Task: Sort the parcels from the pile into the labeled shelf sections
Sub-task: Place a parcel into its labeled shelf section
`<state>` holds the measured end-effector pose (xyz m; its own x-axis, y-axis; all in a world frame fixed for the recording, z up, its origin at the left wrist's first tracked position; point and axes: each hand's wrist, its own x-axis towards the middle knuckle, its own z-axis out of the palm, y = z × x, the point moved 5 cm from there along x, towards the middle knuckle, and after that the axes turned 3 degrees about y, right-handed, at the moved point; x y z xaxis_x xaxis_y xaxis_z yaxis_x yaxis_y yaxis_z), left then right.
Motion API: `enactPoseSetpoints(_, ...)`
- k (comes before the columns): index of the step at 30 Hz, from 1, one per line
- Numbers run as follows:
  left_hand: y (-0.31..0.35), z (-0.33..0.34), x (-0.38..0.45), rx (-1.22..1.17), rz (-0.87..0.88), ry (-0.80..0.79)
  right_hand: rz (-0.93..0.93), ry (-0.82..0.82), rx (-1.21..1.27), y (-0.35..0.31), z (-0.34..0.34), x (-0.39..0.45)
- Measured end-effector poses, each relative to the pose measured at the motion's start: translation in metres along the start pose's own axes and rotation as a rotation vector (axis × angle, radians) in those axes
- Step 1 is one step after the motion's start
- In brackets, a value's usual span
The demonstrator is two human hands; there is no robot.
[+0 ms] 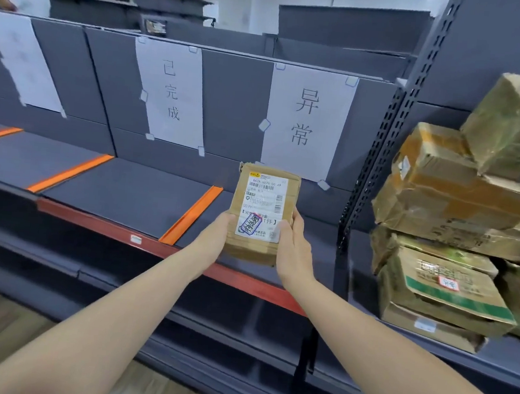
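left hand [214, 240] and right hand [293, 247] each gripped a side of the parcel [262, 212], held before the shelf [133, 195]; its label print was partly blurred, fingers behind hidden.

I see both hands holding a small brown parcel [262, 211] over the grey shelf [133, 192]: my left hand [214, 240] grips its lower left edge, my right hand [292, 243] its lower right, thumb on the white label. It sits right of an orange divider [192, 214], below the paper sign 异常 [306, 119]. The sign 已完成 [170, 91] hangs to the left. A pile of taped cartons [458, 220] is stacked on the shelf at the right.
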<state>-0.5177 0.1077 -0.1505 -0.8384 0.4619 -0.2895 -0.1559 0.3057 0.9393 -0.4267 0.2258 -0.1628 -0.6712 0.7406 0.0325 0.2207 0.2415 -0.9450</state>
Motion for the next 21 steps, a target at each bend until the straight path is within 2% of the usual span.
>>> enactPoseSetpoints(21,-0.022,-0.249,0.069,0.082,0.01,-0.075,0.007,0.053,0.027,-0.086,0.248,-0.012)
